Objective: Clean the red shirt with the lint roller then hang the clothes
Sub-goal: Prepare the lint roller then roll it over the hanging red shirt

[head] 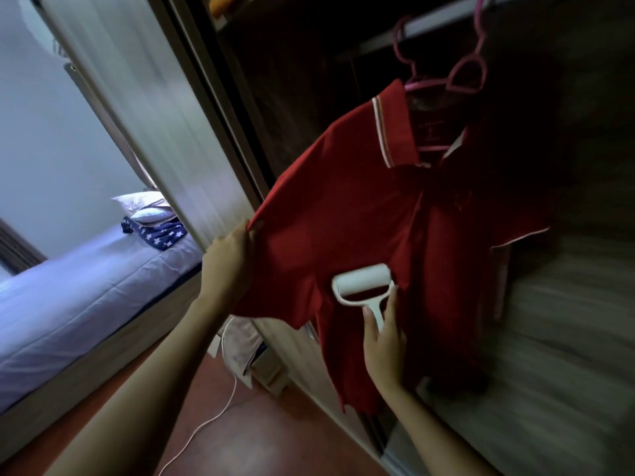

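A red polo shirt (pixel 360 214) with a white-trimmed collar hangs on a pink hanger (pixel 467 73) from a rail (pixel 443 18) inside the dark wardrobe. My left hand (pixel 230 255) grips the end of the shirt's left sleeve and pulls it out sideways. My right hand (pixel 383 341) holds the handle of a white lint roller (pixel 364 278). Its roll rests against the shirt's front, just below the chest.
A pale sliding wardrobe door (pixel 165 108) stands left of the shirt. Beyond it lies a bed (pixel 79 304) with a pillow (pixel 146 206) and a star-patterned cloth (pixel 159 233). A white cable (pixel 220 410) trails over the reddish floor (pixel 275 438). The wardrobe's lower track (pixel 374 431) runs under my right arm.
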Demonstrator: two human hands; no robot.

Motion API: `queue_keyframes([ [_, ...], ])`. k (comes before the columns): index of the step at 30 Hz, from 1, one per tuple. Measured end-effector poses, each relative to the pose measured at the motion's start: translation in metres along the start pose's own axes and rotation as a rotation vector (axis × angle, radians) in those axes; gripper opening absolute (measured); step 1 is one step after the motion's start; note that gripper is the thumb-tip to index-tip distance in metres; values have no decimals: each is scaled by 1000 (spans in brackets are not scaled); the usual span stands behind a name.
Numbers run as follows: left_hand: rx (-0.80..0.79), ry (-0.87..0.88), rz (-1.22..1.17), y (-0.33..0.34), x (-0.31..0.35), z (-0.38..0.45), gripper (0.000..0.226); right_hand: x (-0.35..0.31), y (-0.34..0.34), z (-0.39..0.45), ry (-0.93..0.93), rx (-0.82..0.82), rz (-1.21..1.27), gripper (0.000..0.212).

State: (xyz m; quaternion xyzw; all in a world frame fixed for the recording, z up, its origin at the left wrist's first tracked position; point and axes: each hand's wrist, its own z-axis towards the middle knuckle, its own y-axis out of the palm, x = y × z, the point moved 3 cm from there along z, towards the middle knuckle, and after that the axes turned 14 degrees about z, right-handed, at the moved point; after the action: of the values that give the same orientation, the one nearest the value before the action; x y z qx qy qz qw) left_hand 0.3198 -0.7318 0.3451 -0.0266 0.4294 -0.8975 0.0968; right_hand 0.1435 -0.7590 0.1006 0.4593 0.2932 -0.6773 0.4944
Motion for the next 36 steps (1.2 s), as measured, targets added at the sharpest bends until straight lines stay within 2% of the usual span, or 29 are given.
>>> queue_keyframes([
  [3, 5, -6, 6, 2, 1, -2, 41, 13, 12, -12, 66, -77, -65, 74],
  [6, -4, 16, 24, 3, 2, -3, 33, 52, 15, -38, 261, -334, -195, 75],
  [7, -4, 28, 35, 3, 2, -2, 32, 65, 12, -46, 305, -368, -214, 76],
  [9, -4, 54, 56, 2, 3, -2, 29, 73, 4, -53, 267, -322, -234, 73],
  [12, -5, 53, 47, 0, 6, -2, 27, 56, 2, -47, 87, -169, -127, 72],
  [14, 13, 56, 43, 0, 9, -6, 22, 46, 5, -40, 70, -120, -49, 66],
  [16, 16, 65, 42, 1, 10, -8, 19, 42, 8, -38, 92, -133, -22, 62],
  [18, 21, 86, 51, 2, 10, -9, 19, 51, 10, -40, 121, -204, -99, 61],
  [21, 55, 144, 23, 1, 10, -12, 32, 67, 4, -48, 273, -338, -164, 64],
  [23, 69, 201, -39, 1, 13, -13, 48, 55, -9, -52, 205, -273, -113, 63],
  [25, 111, 331, -68, 3, 15, -14, 64, 25, -25, -46, 77, -147, 0, 63],
  [28, 280, 557, 119, 14, 14, -8, 89, -21, -46, -8, -67, 42, 213, 66],
  [31, 301, 633, 276, 22, 15, -4, 77, -65, -60, 47, -155, 199, 323, 61],
  [33, 274, 676, 364, 26, 16, -2, 83, -81, -70, 82, -172, 274, 302, 59],
  [36, 250, 684, 418, 28, 16, 1, 89, -70, -78, 104, -105, 273, 208, 59],
])
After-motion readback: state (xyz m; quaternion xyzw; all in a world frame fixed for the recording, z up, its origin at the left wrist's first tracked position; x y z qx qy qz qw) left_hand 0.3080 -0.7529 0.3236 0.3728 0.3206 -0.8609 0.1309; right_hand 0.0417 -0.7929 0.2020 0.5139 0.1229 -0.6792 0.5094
